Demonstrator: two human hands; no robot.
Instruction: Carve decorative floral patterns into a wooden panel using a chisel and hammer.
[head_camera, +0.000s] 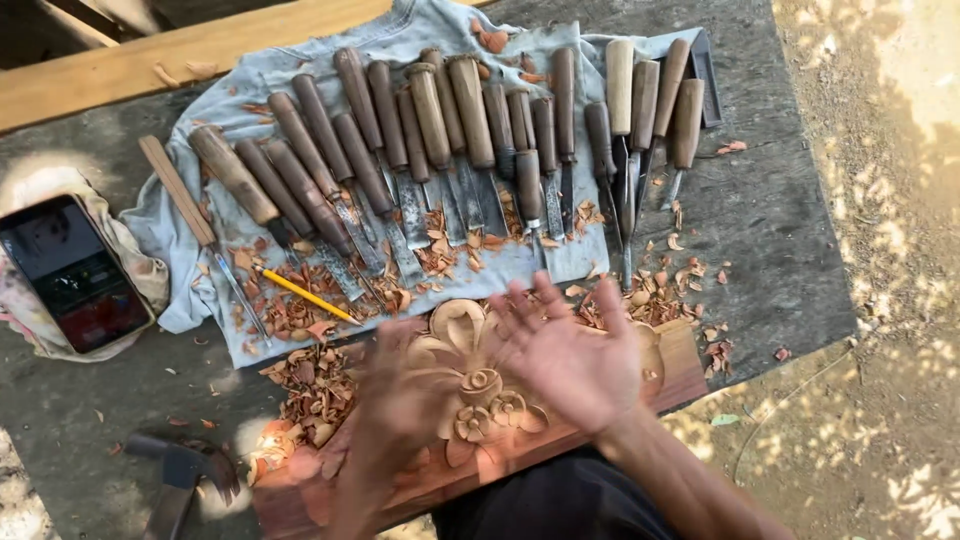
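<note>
While my right hand (570, 355) spreads open, fingers splayed, over the carved floral wood panel (470, 390), my blurred left hand (395, 420) hovers empty at its seven o'clock. Shavings (310, 385) litter the grey workbench (770, 230); at twelve o'clock, chisels (450, 130) line a cloth (180, 220).

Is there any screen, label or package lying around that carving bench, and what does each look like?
Smartphone: far left of the bench, lying face up on a pale crumpled cloth; a dark rounded rectangle in a black frame, its screen lit dim with a reddish patch.
No labels, signs or packages show.
</note>
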